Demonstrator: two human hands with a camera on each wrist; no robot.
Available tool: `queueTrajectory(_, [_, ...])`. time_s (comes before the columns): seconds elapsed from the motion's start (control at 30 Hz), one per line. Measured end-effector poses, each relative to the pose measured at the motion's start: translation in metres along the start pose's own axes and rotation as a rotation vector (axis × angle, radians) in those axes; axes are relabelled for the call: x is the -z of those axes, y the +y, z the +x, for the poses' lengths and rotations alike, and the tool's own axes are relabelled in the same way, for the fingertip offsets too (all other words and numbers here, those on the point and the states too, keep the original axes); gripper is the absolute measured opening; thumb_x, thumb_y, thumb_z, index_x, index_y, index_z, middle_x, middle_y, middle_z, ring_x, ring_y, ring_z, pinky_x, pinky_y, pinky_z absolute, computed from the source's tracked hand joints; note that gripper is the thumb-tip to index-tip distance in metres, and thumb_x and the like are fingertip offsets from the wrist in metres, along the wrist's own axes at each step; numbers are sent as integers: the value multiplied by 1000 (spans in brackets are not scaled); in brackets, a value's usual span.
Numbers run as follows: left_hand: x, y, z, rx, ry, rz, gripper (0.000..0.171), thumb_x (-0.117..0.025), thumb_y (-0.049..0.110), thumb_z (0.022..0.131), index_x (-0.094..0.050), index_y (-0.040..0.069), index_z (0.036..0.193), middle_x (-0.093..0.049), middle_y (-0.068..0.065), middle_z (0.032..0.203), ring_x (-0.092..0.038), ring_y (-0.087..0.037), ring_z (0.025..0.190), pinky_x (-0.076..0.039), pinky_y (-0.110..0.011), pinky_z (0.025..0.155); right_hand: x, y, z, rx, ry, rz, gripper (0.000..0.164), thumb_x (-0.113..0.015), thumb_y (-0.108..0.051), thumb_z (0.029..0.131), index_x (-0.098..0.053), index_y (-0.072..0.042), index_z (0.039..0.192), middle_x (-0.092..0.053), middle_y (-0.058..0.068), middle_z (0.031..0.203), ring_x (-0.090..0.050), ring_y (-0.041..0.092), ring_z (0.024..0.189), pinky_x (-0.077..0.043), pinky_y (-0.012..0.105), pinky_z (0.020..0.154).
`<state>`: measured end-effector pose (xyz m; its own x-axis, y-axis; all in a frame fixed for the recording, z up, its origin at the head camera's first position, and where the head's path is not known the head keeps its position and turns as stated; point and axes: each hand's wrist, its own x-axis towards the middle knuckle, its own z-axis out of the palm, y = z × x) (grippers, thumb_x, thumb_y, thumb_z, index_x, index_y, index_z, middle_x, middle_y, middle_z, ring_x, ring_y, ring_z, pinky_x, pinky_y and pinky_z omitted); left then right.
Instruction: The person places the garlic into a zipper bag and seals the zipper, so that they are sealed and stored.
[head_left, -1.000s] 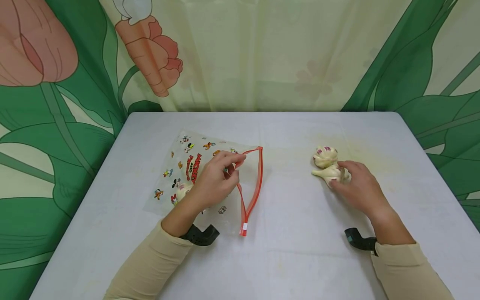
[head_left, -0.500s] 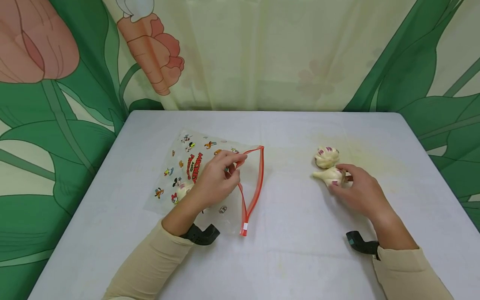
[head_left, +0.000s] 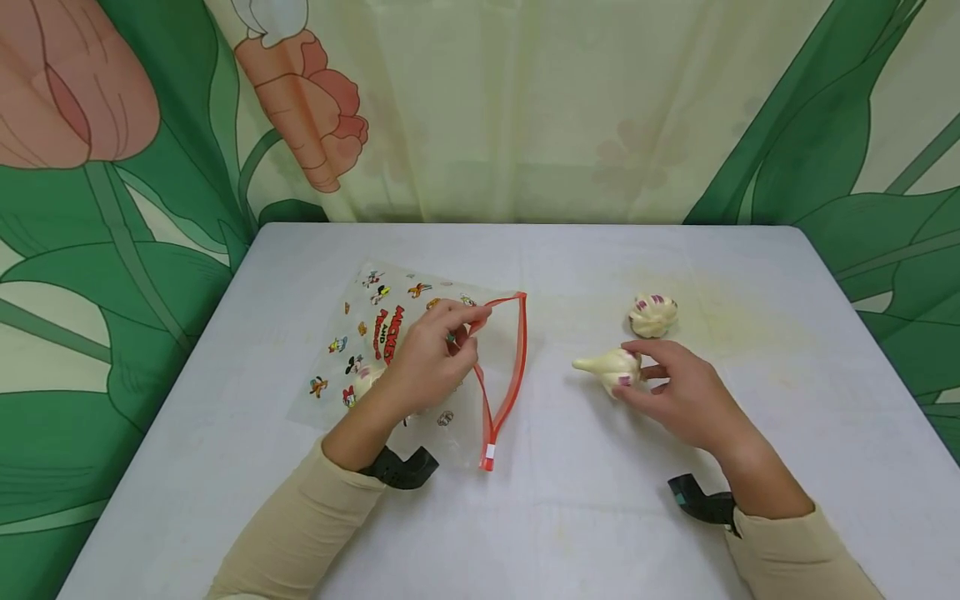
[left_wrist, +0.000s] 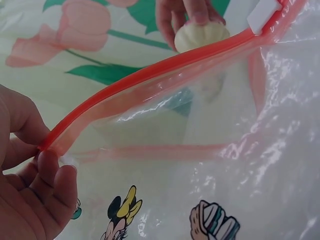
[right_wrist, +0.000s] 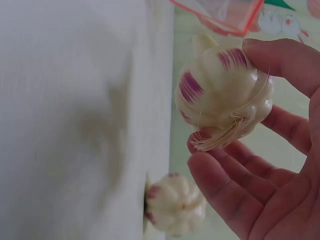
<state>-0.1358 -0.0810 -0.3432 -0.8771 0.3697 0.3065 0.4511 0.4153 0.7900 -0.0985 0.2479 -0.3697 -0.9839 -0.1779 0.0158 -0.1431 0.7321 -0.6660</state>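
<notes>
My left hand (head_left: 438, 358) pinches the red zip edge of a clear plastic zip bag (left_wrist: 150, 170) printed with cartoon figures. The bag's mouth gapes toward the right, with a white slider (left_wrist: 263, 16) at its near corner. Inside the bag, partly behind my wrist, lies a garlic bulb (head_left: 365, 381). My right hand (head_left: 686, 396) holds a second garlic bulb (right_wrist: 225, 95) between thumb and fingers, its stem pointing left toward the bag. In the right wrist view, purple streaks and a tuft of roots show on it. Another garlic bulb (head_left: 653, 316) rests on the table behind my right hand.
A white cloth covers the table (head_left: 555, 525). Behind it hangs a curtain (head_left: 555, 108) with tulip and leaf prints. Each wrist wears a black camera mount, the left mount (head_left: 402, 469) close to the bag's near side.
My right hand has gripped the nearer garlic bulb and carried it left, away from the other bulb. The left hand keeps its pinch on the bag and has hardly moved.
</notes>
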Motion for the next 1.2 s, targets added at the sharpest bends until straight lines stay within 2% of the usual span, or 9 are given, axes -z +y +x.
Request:
queueTrajectory(0.1, [1,0,1,0,2,5,39,-57,-3,91,-67,0,128,-59,-8,108,-54,-17,82,-51,-28,70,-8,-5,2,29,-3,40,52,-80,-17,84,-61,-7,131,-54,11,122,-67,31,100,-58,37,76])
queueTrajectory(0.37, [3,1,2,2,13,17,38,-56,-3,90,-67,0,127,-58,-8,109,-54,-17,83,-52,-28,71,-26,-23,12,81,-70,100,55,-83,-21,83,-61,-9,132,-57,8,122,-68,25,100,-58,38,79])
queueTrajectory(0.7, [3,1,1,5,20,27,39,-56,-2,90,-67,1,127,-59,-8,109,-54,-16,83,-51,-28,71,-47,-44,27,185,-80,69,52,-83,-26,83,-65,-10,129,-61,6,119,-61,24,105,-54,44,82])
queueTrajectory(0.87, [4,1,1,16,18,27,39,-56,-1,90,-67,2,128,-59,-7,111,-54,-16,84,-51,-29,72,-56,-54,35,227,-75,36,51,-83,-28,82,-66,-13,128,-62,4,118,-58,22,95,-49,38,77])
queueTrajectory(1.0, [5,2,1,24,16,26,39,-57,-1,91,-67,2,128,-58,-7,111,-54,-16,84,-52,-30,73,-64,-62,42,249,-90,52,53,-83,-28,82,-66,-10,129,-61,5,116,-57,18,87,-48,35,72])
queueTrajectory(1.2, [5,3,2,31,4,30,39,-58,0,91,-66,1,129,-58,-8,112,-54,-17,84,-53,-32,74,-77,-67,47,257,-116,48,52,-82,-25,83,-65,-6,129,-60,9,118,-59,18,86,-49,33,74])
